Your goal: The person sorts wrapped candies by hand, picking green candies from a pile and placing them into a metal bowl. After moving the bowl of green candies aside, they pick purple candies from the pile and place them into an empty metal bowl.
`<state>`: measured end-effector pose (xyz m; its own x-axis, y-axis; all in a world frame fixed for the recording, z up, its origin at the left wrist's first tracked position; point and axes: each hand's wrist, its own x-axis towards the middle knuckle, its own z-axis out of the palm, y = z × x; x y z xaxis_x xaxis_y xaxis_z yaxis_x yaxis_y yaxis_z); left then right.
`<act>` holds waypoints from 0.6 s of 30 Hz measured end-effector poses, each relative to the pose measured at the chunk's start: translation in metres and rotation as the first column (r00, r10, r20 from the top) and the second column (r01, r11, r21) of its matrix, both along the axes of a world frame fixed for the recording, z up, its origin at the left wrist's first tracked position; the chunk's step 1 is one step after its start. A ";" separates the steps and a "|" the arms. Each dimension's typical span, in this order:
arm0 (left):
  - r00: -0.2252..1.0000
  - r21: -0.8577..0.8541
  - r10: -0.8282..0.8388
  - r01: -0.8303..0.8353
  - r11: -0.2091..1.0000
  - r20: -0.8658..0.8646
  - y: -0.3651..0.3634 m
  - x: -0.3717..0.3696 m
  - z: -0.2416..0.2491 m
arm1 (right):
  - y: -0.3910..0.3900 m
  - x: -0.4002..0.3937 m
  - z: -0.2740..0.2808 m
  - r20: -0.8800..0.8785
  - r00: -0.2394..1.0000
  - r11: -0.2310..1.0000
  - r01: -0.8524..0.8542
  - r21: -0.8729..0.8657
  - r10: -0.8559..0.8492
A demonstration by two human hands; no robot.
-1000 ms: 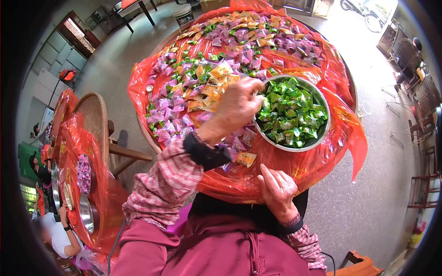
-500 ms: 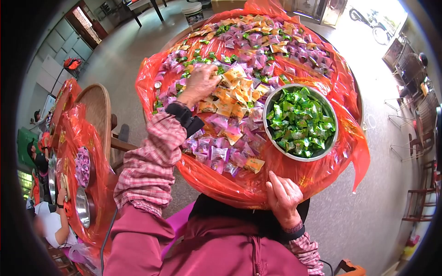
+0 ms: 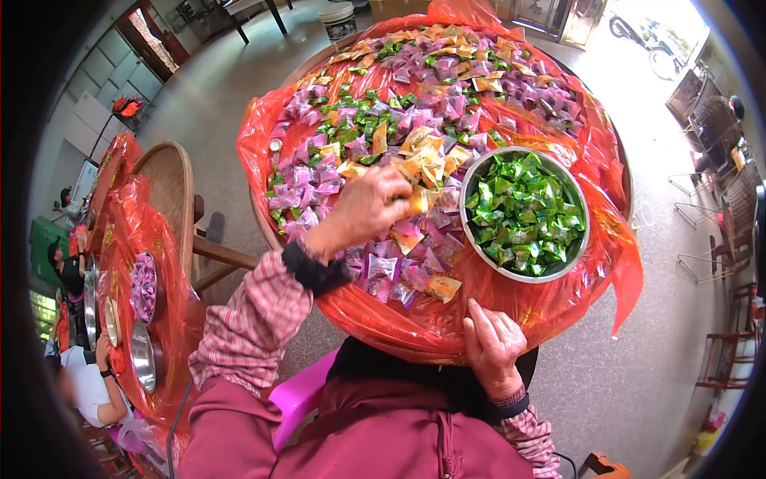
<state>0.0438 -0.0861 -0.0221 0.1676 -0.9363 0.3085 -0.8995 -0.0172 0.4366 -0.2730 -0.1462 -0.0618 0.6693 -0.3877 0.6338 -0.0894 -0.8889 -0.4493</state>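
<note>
My left hand is over the left-centre of a round table draped in red plastic sheeting. Its fingers are curled and pinch a yellow wrapped candy at the fingertips. Around it lie loose yellow, pink-purple and green wrapped candies, with yellow ones heaped just beyond the fingers. Pink candies spread to the left. A round metal bowl full of green wrapped candies stands to the right. My right hand rests on the sheeting at the near edge, fingers stretched out, holding nothing.
At the left, another plastic-covered table carries metal bowls, one with purple candies. A person in a white top works there. A round woven tray stands between the tables. Chairs line the right wall.
My left hand has moved toward me and right, from the green candies to the yellow heap, spreading that heap. Some green candies it covered now show. My right hand has stayed in place.
</note>
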 end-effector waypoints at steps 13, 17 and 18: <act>0.998 0.032 0.002 -0.005 0.999 0.069 0.073 -0.050 0.020 | 0.000 0.000 -0.002 0.014 1.000 1.000 0.001 -0.009 -0.001; 0.994 -0.022 0.100 -0.099 0.995 0.042 0.081 -0.041 0.021 | -0.001 0.000 -0.003 0.021 1.000 1.000 -0.006 -0.012 0.006; 0.990 -0.005 0.141 -0.141 0.990 -0.012 0.081 -0.040 0.022 | -0.001 0.000 -0.004 0.027 1.000 1.000 -0.005 -0.013 0.005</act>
